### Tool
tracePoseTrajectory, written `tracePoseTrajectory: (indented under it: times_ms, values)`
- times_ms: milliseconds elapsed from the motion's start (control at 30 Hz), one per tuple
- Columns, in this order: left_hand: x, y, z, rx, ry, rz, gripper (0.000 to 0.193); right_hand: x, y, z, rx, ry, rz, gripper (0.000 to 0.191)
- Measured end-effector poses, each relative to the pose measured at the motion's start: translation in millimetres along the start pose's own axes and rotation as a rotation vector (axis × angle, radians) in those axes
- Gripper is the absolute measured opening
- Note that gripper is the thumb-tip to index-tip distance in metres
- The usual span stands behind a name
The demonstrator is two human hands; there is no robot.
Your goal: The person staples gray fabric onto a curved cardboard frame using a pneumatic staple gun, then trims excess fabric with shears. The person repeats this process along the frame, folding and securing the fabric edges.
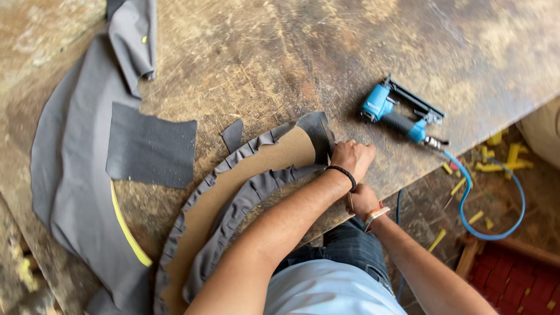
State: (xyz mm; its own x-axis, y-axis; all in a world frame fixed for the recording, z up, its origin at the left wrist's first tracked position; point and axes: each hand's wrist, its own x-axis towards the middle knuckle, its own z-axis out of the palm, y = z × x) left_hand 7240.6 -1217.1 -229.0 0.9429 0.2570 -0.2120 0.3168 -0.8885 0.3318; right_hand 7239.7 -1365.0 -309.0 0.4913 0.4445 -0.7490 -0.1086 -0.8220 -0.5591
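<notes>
A: At the worktop (280,52) edge, what are both hands on?
B: Left hand (352,158) closed, pinching grey fabric at the end of the curved cardboard arc (233,192), which lies flat near the front edge. Right hand (363,201) just below, fingers hidden, can't tell its state.
A: Nearby?
B: Blue pneumatic stapler (399,114) lying right of the hands, blue hose (490,204) trailing off the edge. Grey fabric sheet (76,175) left, dark grey offcut (151,146) on it.
</notes>
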Motion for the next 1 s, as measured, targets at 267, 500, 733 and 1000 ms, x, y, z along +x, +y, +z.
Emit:
tracePoseTrajectory:
  times_ms: [267,500,733,1000]
  values:
    - [52,-12,-29,-0.357,0.058,-0.183,0.010,89,-35,-56,-0.510,-0.065,-0.559,0.026]
    - [70,-27,-65,-0.576,0.151,-0.296,0.008,113,-85,-90,-0.849,-0.142,-0.527,0.032]
    - [56,-37,-90,-0.879,0.278,-0.290,0.016,135,-130,-67,-0.106,-0.371,-0.529,0.036]
    - [15,-60,-111,-1.286,0.387,-0.189,0.020,105,-193,-80,-0.535,-0.279,-1.031,0.030]
